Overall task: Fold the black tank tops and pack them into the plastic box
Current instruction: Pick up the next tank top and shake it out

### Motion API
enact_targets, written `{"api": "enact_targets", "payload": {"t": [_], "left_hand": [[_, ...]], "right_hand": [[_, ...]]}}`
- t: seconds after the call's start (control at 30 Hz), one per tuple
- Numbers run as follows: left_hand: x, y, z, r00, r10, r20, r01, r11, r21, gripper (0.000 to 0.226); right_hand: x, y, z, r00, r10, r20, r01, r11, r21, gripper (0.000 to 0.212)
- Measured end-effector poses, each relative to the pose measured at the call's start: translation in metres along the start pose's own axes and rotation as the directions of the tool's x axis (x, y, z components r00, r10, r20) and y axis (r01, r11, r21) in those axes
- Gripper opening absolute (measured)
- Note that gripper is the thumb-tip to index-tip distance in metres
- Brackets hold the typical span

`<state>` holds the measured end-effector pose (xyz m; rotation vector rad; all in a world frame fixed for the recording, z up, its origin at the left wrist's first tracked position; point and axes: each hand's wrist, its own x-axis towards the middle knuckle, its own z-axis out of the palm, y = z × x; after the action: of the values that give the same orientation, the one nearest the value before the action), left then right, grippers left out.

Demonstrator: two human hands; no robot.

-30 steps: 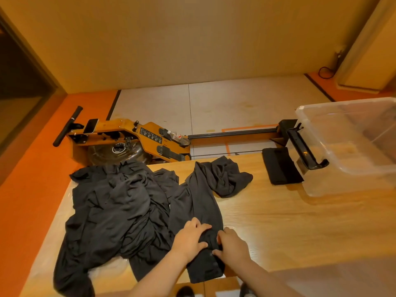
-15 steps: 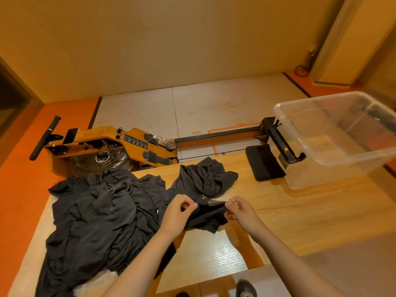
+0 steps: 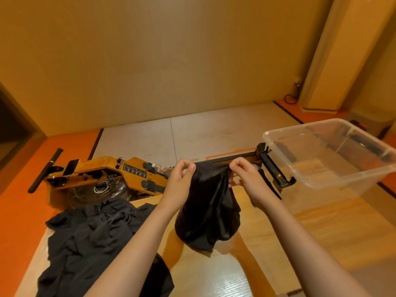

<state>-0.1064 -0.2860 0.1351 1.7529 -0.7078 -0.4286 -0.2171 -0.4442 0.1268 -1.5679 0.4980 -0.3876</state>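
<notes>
Step in hand: opening out one tank top (image 3: pixel 207 215). Left hand (image 3: pixel 182 176) and right hand (image 3: pixel 244 179) each pinch its upper edge, and the garment hangs bunched below the fingers. The plastic box (image 3: pixel 321 179) stands to their right. Next move, as judged: spread the top flat, then fold.

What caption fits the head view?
Left hand and right hand pinch a black tank top above the table, near the plastic box.

One left hand (image 3: pixel 182 179), one right hand (image 3: pixel 245 177), one tank top (image 3: pixel 207 211) mid-frame, one uncountable heap (image 3: pixel 90 239) lower left, one plastic box (image 3: pixel 342 179), one rowing machine (image 3: pixel 132 170).
</notes>
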Motion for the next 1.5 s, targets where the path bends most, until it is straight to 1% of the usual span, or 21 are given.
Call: {"api": "enact_targets", "payload": {"t": [0.07,0.2,0.27,0.33,0.37,0.43,0.47,0.5,0.53,0.6,0.77,0.8,0.83,0.93,1.0,1.07,1.17,1.2,1.3,1.37,1.5], "left_hand": [[0.008,0.013,-0.004,1.000,0.024,-0.014,-0.024,1.000,-0.011,0.022],[0.024,0.037,-0.012,0.996,0.080,-0.029,-0.079,0.996,0.036,0.026],[0.029,0.044,-0.016,0.997,0.079,0.007,-0.078,0.997,-0.017,0.034],[0.031,0.046,-0.020,0.997,0.055,0.056,-0.051,0.996,-0.072,0.038],[0.032,0.045,-0.022,0.997,0.047,0.065,-0.043,0.997,-0.062,0.032],[0.033,0.041,-0.025,0.997,0.050,0.056,-0.051,0.999,0.013,0.016],[0.033,0.038,-0.026,0.997,0.052,0.052,-0.054,0.998,0.041,0.012],[0.032,0.035,-0.026,0.997,0.051,0.054,-0.054,0.997,0.054,0.011],[0.030,0.031,-0.027,0.997,0.049,0.058,-0.053,0.996,0.065,0.012],[0.026,0.025,-0.030,0.997,0.048,0.066,-0.054,0.995,0.087,0.014],[0.013,0.016,-0.047,0.994,0.041,0.100,-0.052,0.993,0.109,0.020],[0.010,0.013,-0.052,0.995,0.022,0.094,-0.032,0.994,0.103,0.021],[0.005,0.010,-0.056,0.996,0.002,0.089,-0.010,0.996,0.090,0.021],[-0.009,-0.007,-0.067,0.996,-0.062,0.066,0.059,0.997,0.040,0.022],[-0.019,-0.024,-0.076,0.992,-0.126,0.018,0.126,0.992,0.002,0.022],[-0.026,-0.048,-0.085,0.974,-0.214,-0.074,0.215,0.977,-0.003,0.023],[-0.041,-0.084,-0.091,0.907,-0.351,-0.233,0.377,0.923,0.075,0.025],[-0.047,-0.094,-0.091,0.887,-0.382,-0.259,0.416,0.905,0.092,0.027],[-0.069,-0.125,-0.088,0.873,-0.422,-0.245,0.452,0.889,0.081,0.024],[-0.083,-0.146,-0.091,0.859,-0.446,-0.251,0.478,0.874,0.085,0.019],[-0.108,-0.183,-0.098,0.809,-0.518,-0.276,0.577,0.791,0.205,0.020]], "right_hand": [[0.008,-0.013,-0.003,0.999,-0.053,-0.003,0.053,0.998,-0.022,0.021],[0.019,-0.028,0.000,0.991,-0.135,0.018,0.136,0.985,-0.108,0.021],[0.021,-0.025,0.004,0.986,-0.164,0.041,0.169,0.968,-0.186,0.019],[0.022,-0.016,0.007,0.982,-0.169,0.090,0.183,0.965,-0.187,0.015],[0.021,-0.011,0.009,0.979,-0.155,0.133,0.179,0.966,-0.185,0.017],[0.021,0.001,0.012,0.965,-0.105,0.241,0.161,0.961,-0.226,0.038],[0.021,0.009,0.015,0.953,-0.071,0.295,0.147,0.958,-0.245,0.043],[0.019,0.018,0.020,0.942,-0.043,0.333,0.136,0.956,-0.261,0.042],[0.017,0.029,0.024,0.940,-0.021,0.339,0.124,0.951,-0.283,0.037],[0.013,0.047,0.031,0.953,-0.002,0.302,0.098,0.948,-0.302,0.030],[0.011,0.061,0.044,0.981,-0.031,0.190,0.095,0.936,-0.339,0.054],[0.012,0.061,0.046,0.981,-0.040,0.190,0.107,0.928,-0.356,0.053],[0.013,0.062,0.049,0.976,-0.048,0.210,0.126,0.917,-0.378,0.046],[0.014,0.072,0.061,0.964,-0.062,0.258,0.179,0.870,-0.458,0.011],[0.012,0.079,0.065,0.972,-0.047,0.230,0.157,0.859,-0.487,0.011],[0.010,0.085,0.064,0.981,-0.009,0.195,0.105,0.867,-0.487,0.011],[0.006,0.095,0.066,0.986,0.059,0.156,0.025,0.875,-0.484,0.011],[0.005,0.099,0.067,0.988,0.069,0.136,0.006,0.875,-0.485,0.011],[0.001,0.114,0.069,0.987,0.106,0.121,-0.035,0.876,-0.481,0.013],[-0.004,0.126,0.070,0.973,0.149,0.175,-0.038,0.855,-0.516,0.011],[-0.014,0.145,0.073,0.936,0.225,0.271,-0.025,0.809,-0.587,0.008]]}}
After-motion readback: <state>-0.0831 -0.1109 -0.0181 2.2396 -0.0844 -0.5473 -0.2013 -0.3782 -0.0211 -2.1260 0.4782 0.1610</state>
